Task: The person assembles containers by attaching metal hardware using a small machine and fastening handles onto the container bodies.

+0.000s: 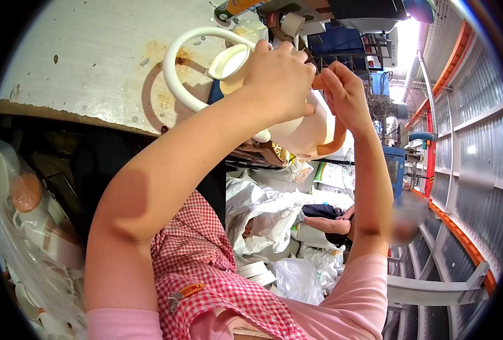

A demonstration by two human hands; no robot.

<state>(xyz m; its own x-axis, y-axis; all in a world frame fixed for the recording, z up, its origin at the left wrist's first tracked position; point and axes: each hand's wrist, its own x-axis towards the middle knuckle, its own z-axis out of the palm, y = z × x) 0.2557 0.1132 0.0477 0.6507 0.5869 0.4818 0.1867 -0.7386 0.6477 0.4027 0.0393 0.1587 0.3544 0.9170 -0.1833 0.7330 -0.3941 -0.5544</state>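
My left hand (279, 79) lies back-up over a cream plastic vessel (299, 133), fingers curled and thumb on its side. My right hand (345, 93) is beside it, pinching one end of a tan-orange curved strip (334, 143) that looks like the vessel's handle. The fingertips of both hands nearly meet there, and my left hand hides part of the join. Behind my left wrist is a cream cup-like piece (228, 63) with an open rim. A thick white ring (175, 71) loops around beside it, partly covered by my forearm.
A stained white worktop (87, 62) fills the upper left. Clear plastic bags with white and orange parts (33, 209) are at lower left. White sacks (262, 212) lie beyond my apron. A seated person (328, 222) is nearby. Boxes and a tape roll (292, 24) stand at the top.
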